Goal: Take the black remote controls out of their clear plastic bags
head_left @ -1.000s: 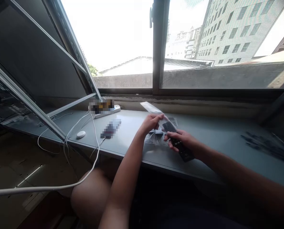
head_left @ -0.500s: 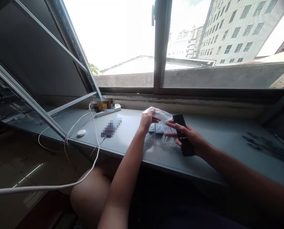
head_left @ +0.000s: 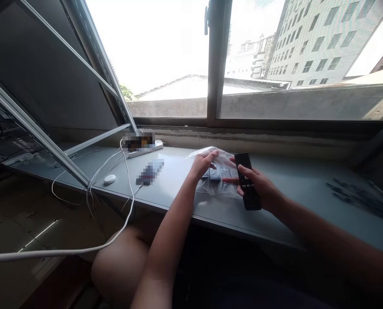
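Observation:
My left hand (head_left: 204, 164) pinches the upper edge of a clear plastic bag (head_left: 207, 189) and lifts it off the table. Inside the bag, or under its film, lie dark grey flat pieces (head_left: 215, 173) whose kind I cannot make out. A black remote control (head_left: 251, 198) is held in my right hand (head_left: 258, 182), with the thumb over its button face. The remote stands tilted at the bag's right side. Some fingers of my right hand reach behind the remote toward the bag, partly hidden by it.
A grey table (head_left: 172, 193) runs below the window. To the left are a white power strip (head_left: 146, 148), a blurred-out item (head_left: 150, 171), a round white disc (head_left: 110, 179) and a loose white cable (head_left: 127, 219). Dark items (head_left: 358, 197) lie at the right. A metal frame (head_left: 75, 167) slants at the left.
My left hand has shifted slightly right along the bag's edge, and the film is spread more openly. The remote has turned a little, showing more of its buttons.

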`<state>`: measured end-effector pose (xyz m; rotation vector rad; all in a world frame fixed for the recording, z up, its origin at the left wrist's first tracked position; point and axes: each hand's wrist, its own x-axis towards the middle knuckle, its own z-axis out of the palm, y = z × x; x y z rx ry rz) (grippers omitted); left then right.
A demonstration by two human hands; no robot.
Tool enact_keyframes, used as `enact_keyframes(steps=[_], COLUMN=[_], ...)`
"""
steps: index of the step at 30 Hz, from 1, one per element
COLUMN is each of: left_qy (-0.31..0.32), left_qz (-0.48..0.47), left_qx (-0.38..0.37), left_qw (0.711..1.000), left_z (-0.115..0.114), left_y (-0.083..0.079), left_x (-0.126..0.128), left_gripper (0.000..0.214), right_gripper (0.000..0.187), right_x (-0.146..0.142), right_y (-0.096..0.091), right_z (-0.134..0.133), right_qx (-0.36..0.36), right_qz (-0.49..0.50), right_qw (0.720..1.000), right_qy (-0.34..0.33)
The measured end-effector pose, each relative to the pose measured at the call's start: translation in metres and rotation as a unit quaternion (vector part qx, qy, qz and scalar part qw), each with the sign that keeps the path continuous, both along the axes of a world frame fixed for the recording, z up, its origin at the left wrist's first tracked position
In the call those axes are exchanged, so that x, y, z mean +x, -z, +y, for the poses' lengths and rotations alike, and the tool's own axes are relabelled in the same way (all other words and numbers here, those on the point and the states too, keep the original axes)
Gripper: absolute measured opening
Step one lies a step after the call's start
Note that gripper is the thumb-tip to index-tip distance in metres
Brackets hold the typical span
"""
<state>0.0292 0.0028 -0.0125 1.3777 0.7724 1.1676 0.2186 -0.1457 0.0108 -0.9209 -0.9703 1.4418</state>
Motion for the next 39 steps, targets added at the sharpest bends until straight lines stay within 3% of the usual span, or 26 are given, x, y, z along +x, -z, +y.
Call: enact_keyframes(steps=[4, 8, 13, 22, 25, 28, 31, 39], left_qy=[-0.016, -0.096, -0.195, -0.217, -0.178, -0.087, -0.029, -0.038], left_qz=[-0.018, -0.105, -0.206, -0.240, -0.207, -0.163, -0.142, -0.257], left_qx=[-0.016, -0.043, -0.102, -0.101, -0.135, -0.174, -0.179, -0.144], left_qw=[1.000, 0.989, 0.953, 0.941, 0.952, 0.967, 0.973, 0.955], left_z=[0.001, 0.008, 0.014, 0.020, 0.018, 0.013, 0.009, 0.010], left_y=[-0.001, -0.003, -0.008, -0.006, -0.005, -0.005, -0.005, -0.012], left_x=[0.000, -0.006, -0.018, -0.024, -0.018, -0.011, -0.008, -0.023], left_gripper=[0.036, 0.031, 0.027, 0.038, 0.024, 0.007, 0.014, 0.031], right_gripper=[0.046, 0.041, 0.039, 0.038, 0.040, 0.046, 0.048, 0.033], right_x=[0.000, 0.003, 0.004, 0.004, 0.003, 0.004, 0.004, 0.006], right_y=[0.003, 0.002, 0.000, 0.003, 0.003, 0.002, 0.003, -0.001], right_z=[0.002, 0.002, 0.001, 0.003, 0.003, 0.002, 0.003, 0.004], right_qx=[-0.001, -0.014, -0.022, -0.001, -0.001, -0.010, -0.002, 0.010], right_qz=[-0.010, -0.023, -0.037, -0.035, -0.032, -0.039, -0.034, 0.005], right_qw=[1.000, 1.000, 0.999, 0.999, 0.999, 0.999, 0.999, 0.997], right_qy=[0.008, 0.008, 0.004, 0.014, 0.017, 0.010, 0.010, 0.072])
